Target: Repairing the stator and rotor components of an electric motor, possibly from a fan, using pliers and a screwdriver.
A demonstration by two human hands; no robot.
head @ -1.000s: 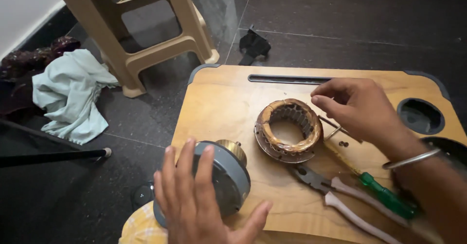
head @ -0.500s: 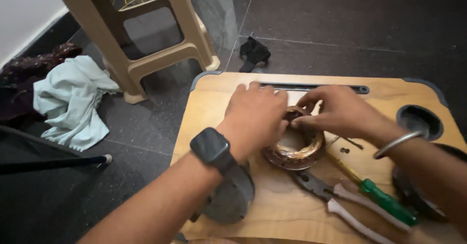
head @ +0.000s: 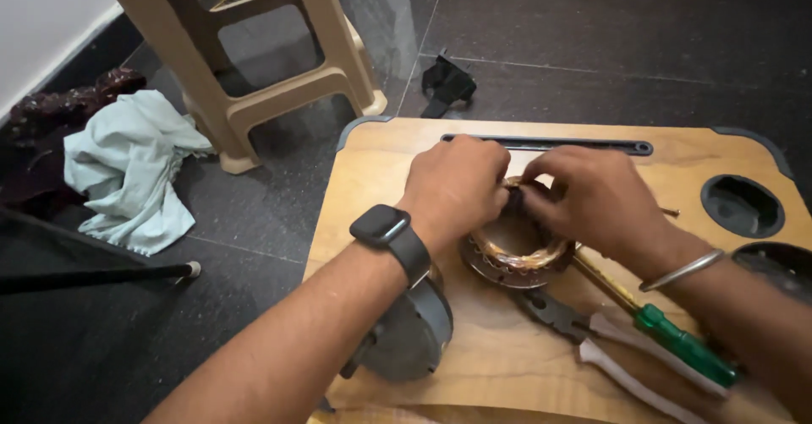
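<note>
Both hands have closed in on the copper-wound stator ring
Left hand at nine o'clock, right hand at three, fingers curled gripping its top edge at board centre; working the windings, needing steady pinching

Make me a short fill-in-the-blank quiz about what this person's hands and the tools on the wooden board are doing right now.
1. Both the left hand and the right hand are on the ring of ______-coloured wire.
2. The screwdriver beside the pliers has a ______ handle.
3. The left wrist wears a dark ______.
4. On the floor left of the plastic stool lies a pale crumpled ______.

Missing words: copper; green; watch; cloth
</note>
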